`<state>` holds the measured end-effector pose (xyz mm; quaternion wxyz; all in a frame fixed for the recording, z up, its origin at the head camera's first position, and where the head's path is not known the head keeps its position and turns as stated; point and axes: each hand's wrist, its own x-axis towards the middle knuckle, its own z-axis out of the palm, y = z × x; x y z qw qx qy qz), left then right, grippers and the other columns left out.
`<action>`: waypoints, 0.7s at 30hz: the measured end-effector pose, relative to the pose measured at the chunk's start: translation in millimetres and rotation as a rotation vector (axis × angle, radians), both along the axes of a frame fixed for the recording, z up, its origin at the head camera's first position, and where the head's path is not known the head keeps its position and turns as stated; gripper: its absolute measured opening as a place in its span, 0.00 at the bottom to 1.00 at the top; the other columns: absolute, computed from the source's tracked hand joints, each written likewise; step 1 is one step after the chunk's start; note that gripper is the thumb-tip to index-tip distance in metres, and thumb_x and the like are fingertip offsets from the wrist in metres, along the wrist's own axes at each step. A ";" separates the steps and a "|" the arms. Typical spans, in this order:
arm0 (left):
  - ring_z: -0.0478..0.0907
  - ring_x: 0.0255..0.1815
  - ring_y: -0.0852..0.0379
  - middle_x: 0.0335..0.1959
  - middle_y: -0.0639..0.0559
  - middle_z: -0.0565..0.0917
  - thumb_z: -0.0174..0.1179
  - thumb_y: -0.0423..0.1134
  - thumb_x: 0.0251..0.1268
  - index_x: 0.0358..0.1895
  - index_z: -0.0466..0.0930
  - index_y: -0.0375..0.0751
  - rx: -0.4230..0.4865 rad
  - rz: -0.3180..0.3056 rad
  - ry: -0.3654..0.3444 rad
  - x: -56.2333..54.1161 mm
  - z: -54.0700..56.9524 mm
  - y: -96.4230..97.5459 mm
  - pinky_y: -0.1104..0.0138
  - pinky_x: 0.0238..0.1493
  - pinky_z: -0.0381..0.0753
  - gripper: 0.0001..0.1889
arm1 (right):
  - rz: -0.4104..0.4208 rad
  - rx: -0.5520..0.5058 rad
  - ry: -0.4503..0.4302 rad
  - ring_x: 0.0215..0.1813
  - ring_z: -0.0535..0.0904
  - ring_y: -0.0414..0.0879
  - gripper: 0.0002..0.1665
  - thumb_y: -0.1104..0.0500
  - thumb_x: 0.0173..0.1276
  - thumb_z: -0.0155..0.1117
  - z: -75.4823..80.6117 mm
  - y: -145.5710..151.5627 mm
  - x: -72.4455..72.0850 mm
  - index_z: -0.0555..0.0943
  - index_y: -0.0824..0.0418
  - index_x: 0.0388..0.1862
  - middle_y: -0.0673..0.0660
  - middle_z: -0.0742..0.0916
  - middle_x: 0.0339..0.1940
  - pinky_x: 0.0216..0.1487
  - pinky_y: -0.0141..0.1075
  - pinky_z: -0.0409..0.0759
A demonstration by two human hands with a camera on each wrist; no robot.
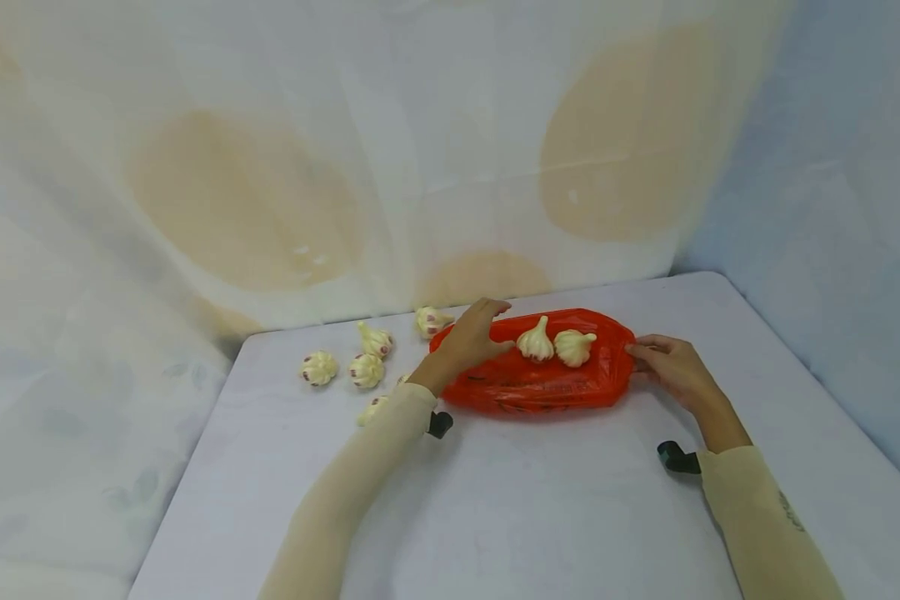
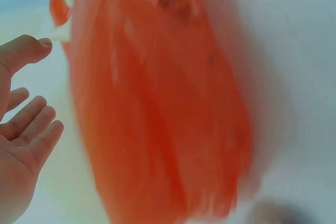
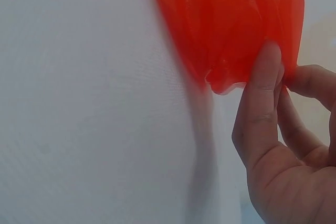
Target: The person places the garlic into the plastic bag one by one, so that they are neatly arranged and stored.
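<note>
A red plastic bag lies spread out on the table with two garlic bulbs side by side in its middle. My right hand pinches the bag's right edge; the right wrist view shows the thumb and fingers on the gathered red film. Over the bag's left part is my left hand, thumb spread from the fingers and nothing between them, just left of the garlic. In the left wrist view the same hand appears beside the bag.
Several more garlic bulbs lie at the table's left, one close to the bag's far left corner and another partly behind the left sleeve. A patterned cloth hangs behind the white table.
</note>
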<state>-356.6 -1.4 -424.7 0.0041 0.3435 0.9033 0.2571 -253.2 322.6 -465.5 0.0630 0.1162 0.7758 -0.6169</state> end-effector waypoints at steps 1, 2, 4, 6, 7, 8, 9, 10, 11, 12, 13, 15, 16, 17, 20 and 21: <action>0.70 0.61 0.52 0.62 0.46 0.72 0.70 0.42 0.58 0.67 0.68 0.37 0.007 0.001 0.004 -1.3 2.3 -4.6 0.64 0.62 0.71 0.34 | 0.001 -0.001 0.000 0.40 0.81 0.38 0.39 0.43 0.72 0.58 0.2 0.4 -0.5 0.67 0.70 0.68 0.67 0.75 0.59 0.47 0.33 0.82; 0.70 0.61 0.52 0.62 0.46 0.72 0.70 0.42 0.59 0.67 0.68 0.37 0.010 0.002 0.012 -2.8 5.0 -9.4 0.64 0.62 0.71 0.33 | 0.001 -0.005 -0.001 0.40 0.81 0.38 0.39 0.43 0.71 0.59 0.3 1.1 -1.0 0.67 0.70 0.68 0.66 0.75 0.59 0.47 0.33 0.82; 0.71 0.60 0.51 0.61 0.46 0.73 0.70 0.41 0.58 0.66 0.69 0.37 0.015 0.011 0.028 -6.6 9.5 -19.8 0.64 0.61 0.72 0.33 | -0.002 -0.006 0.000 0.40 0.81 0.38 0.39 0.43 0.71 0.59 0.8 2.6 -2.2 0.67 0.70 0.68 0.65 0.76 0.59 0.46 0.32 0.82; 0.71 0.59 0.51 0.59 0.45 0.73 0.69 0.40 0.58 0.66 0.68 0.36 0.008 0.020 0.053 -11.3 12.9 -31.2 0.63 0.61 0.72 0.32 | -0.004 -0.007 0.003 0.40 0.81 0.38 0.39 0.43 0.71 0.59 1.5 3.9 -3.1 0.67 0.70 0.68 0.64 0.77 0.57 0.46 0.32 0.82; 0.71 0.59 0.51 0.59 0.45 0.73 0.69 0.39 0.59 0.65 0.68 0.35 0.007 0.029 0.058 -13.4 14.5 -37.5 0.63 0.61 0.72 0.32 | -0.006 -0.005 0.003 0.40 0.81 0.37 0.39 0.43 0.71 0.59 1.9 4.6 -3.4 0.67 0.70 0.68 0.63 0.77 0.56 0.45 0.32 0.82; 0.71 0.59 0.50 0.58 0.45 0.73 0.69 0.39 0.59 0.65 0.68 0.35 0.003 0.038 0.066 -15.6 15.9 -44.1 0.63 0.61 0.72 0.32 | -0.007 -0.005 0.003 0.40 0.81 0.37 0.39 0.43 0.71 0.59 2.1 5.4 -3.9 0.67 0.70 0.68 0.62 0.78 0.55 0.45 0.32 0.82; 0.71 0.59 0.50 0.58 0.44 0.73 0.69 0.38 0.59 0.65 0.68 0.35 0.002 0.050 0.063 -17.4 17.1 -51.0 0.62 0.61 0.72 0.32 | -0.009 -0.004 0.003 0.40 0.81 0.37 0.39 0.43 0.71 0.59 2.4 6.0 -4.2 0.67 0.70 0.68 0.61 0.78 0.54 0.45 0.32 0.82; 0.72 0.58 0.49 0.58 0.44 0.73 0.68 0.38 0.59 0.65 0.68 0.34 0.009 0.060 0.056 -19.2 18.1 -58.2 0.61 0.61 0.72 0.32 | -0.011 -0.004 0.002 0.39 0.81 0.37 0.39 0.44 0.71 0.59 2.6 6.7 -4.5 0.67 0.70 0.68 0.60 0.79 0.54 0.45 0.32 0.82; 0.72 0.58 0.48 0.58 0.44 0.73 0.68 0.38 0.60 0.65 0.68 0.34 0.016 0.074 0.047 -20.9 18.5 -65.6 0.60 0.61 0.72 0.31 | -0.011 -0.004 0.003 0.39 0.81 0.37 0.39 0.44 0.71 0.59 2.7 7.4 -4.8 0.67 0.71 0.68 0.59 0.79 0.53 0.45 0.32 0.82; 0.72 0.58 0.47 0.58 0.43 0.73 0.68 0.37 0.59 0.65 0.68 0.34 0.028 0.092 0.036 -22.2 19.2 -72.9 0.59 0.60 0.72 0.31 | -0.012 -0.005 0.003 0.39 0.81 0.37 0.38 0.44 0.71 0.59 2.9 7.8 -4.9 0.67 0.71 0.68 0.59 0.79 0.52 0.45 0.32 0.82; 0.72 0.58 0.46 0.58 0.43 0.73 0.68 0.37 0.59 0.65 0.68 0.33 0.034 0.104 0.030 -23.4 20.2 -80.5 0.58 0.61 0.72 0.31 | -0.012 -0.009 0.003 0.39 0.82 0.37 0.38 0.44 0.71 0.59 3.0 7.9 -4.8 0.67 0.71 0.67 0.58 0.79 0.52 0.45 0.33 0.82; 0.72 0.58 0.45 0.57 0.41 0.74 0.68 0.36 0.59 0.64 0.69 0.33 0.042 0.127 0.036 -26.7 20.4 -95.7 0.57 0.60 0.72 0.30 | -0.014 -0.012 0.004 0.39 0.82 0.37 0.38 0.45 0.71 0.60 2.6 8.3 -4.8 0.67 0.71 0.67 0.57 0.79 0.51 0.44 0.33 0.82; 0.72 0.57 0.45 0.57 0.41 0.74 0.68 0.36 0.59 0.63 0.69 0.33 0.047 0.140 0.044 -28.1 20.1 -103.1 0.57 0.60 0.72 0.30 | -0.014 -0.013 0.007 0.39 0.82 0.37 0.38 0.45 0.71 0.60 2.5 8.4 -4.8 0.67 0.71 0.67 0.57 0.80 0.50 0.44 0.33 0.82; 0.72 0.57 0.45 0.56 0.40 0.75 0.68 0.36 0.58 0.63 0.70 0.32 0.048 0.154 0.056 -28.8 20.3 -110.1 0.56 0.60 0.72 0.30 | -0.013 -0.013 0.010 0.39 0.82 0.37 0.37 0.45 0.71 0.60 2.5 8.5 -4.7 0.67 0.71 0.67 0.57 0.80 0.50 0.44 0.33 0.82; 0.72 0.56 0.45 0.54 0.39 0.76 0.69 0.36 0.58 0.62 0.71 0.31 0.063 0.181 0.090 -29.1 20.6 -130.2 0.55 0.60 0.72 0.29 | -0.011 -0.014 0.010 0.39 0.82 0.37 0.37 0.45 0.71 0.60 2.2 8.2 -5.2 0.67 0.71 0.66 0.56 0.80 0.49 0.44 0.33 0.82; 0.73 0.56 0.44 0.54 0.39 0.76 0.69 0.36 0.58 0.62 0.71 0.30 0.078 0.192 0.096 -27.7 21.3 -135.9 0.54 0.60 0.72 0.29 | -0.010 -0.011 0.011 0.39 0.82 0.37 0.37 0.45 0.71 0.60 2.3 7.8 -5.4 0.67 0.71 0.66 0.55 0.81 0.48 0.44 0.33 0.82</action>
